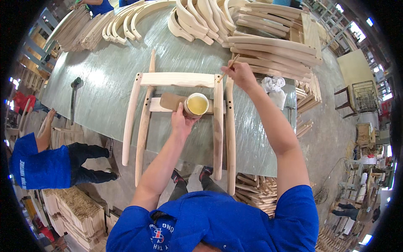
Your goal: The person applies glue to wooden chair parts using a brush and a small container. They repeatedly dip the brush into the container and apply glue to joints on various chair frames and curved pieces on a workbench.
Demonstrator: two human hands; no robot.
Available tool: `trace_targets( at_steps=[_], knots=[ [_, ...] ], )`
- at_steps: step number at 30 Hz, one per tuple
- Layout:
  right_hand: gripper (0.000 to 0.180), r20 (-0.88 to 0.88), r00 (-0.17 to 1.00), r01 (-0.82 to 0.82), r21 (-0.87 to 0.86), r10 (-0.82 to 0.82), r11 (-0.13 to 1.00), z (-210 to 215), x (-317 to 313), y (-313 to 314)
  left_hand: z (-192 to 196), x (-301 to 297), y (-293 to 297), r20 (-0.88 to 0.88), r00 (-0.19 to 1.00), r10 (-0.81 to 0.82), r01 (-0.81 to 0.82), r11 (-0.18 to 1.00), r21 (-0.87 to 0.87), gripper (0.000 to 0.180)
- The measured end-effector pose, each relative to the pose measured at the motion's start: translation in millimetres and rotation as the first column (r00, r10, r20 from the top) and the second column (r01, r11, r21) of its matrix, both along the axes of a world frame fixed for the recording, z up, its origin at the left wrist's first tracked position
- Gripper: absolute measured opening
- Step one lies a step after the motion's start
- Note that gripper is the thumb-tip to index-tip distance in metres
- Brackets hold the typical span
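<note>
Pale wood on this frame (178, 79), matt, grain showing! Under the frame, the tabletop (105, 98) gleams glossy and streaky, possibly plastic-covered, though glare muddies it. Over the frame, smooth yellow paste (197, 105); right of the frame, crumpled white cloth (273, 85), matt.

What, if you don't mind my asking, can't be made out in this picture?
In the head view:
- Lower crossrail: middle hidden by the cup and brown flat piece.
- Cup's underside: hidden by the cup itself and the left hand.
- Tip of the stick in the right hand: too small to judge contact.
- Blue-shirted worker, far left: head cut off by the top edge.
</note>
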State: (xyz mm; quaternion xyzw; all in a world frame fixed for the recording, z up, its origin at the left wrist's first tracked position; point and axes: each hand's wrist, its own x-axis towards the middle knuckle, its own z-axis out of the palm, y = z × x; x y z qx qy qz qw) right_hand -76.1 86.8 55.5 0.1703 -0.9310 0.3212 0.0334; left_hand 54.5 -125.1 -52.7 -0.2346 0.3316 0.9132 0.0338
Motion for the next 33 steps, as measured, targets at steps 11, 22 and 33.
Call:
trace_targets(
  at_steps=[11,22,33],
  knots=[
    [0.019,0.046,0.998,-0.020,-0.369,0.040,0.929,27.3,75.2,0.0,33.6,-6.8,15.2,-0.119,0.993,-0.004,-0.006,0.996,-0.088,0.029],
    [0.009,0.428,0.892,0.404,-0.899,0.144,0.172,-17.2,114.0,42.1,32.7,-5.3,36.1,-0.046,0.995,-0.086,0.090,0.991,0.099,0.035],
    [0.014,0.625,0.779,0.626,-0.780,0.042,-0.010,-66.7,112.0,57.1,25.9,-17.0,74.8,0.034,0.994,-0.104,0.102,0.994,0.049,0.037]
  ],
)
